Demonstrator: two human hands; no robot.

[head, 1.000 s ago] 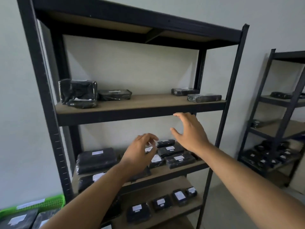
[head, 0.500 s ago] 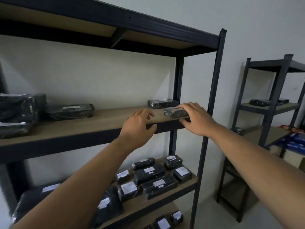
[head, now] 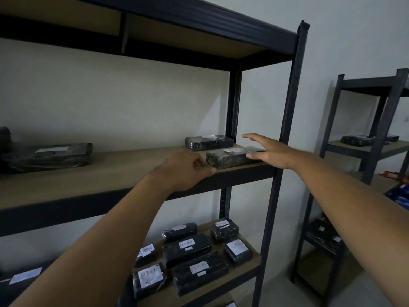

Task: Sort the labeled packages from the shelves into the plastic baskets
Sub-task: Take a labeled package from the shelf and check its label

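A long black wrapped package (head: 225,157) with a white label lies at the front right of the middle shelf (head: 110,173). My left hand (head: 186,170) rests on the shelf edge, its bent fingers touching the package's left end. My right hand (head: 271,154) is at the package's right end with fingers straight and spread, the thumb against the package. A second black package (head: 209,142) lies just behind, against the wall. No basket is in view.
A flat black package (head: 51,154) lies at the shelf's left. The lower shelf holds several black packages labelled RETURN (head: 188,249). The rack's front post (head: 285,129) stands right of my right hand. A second rack (head: 374,129) with packages (head: 357,140) stands further right.
Both hands rose from in front of the lower shelf to the middle shelf and closed in on the two ends of the front package. The view moved closer and to the right.
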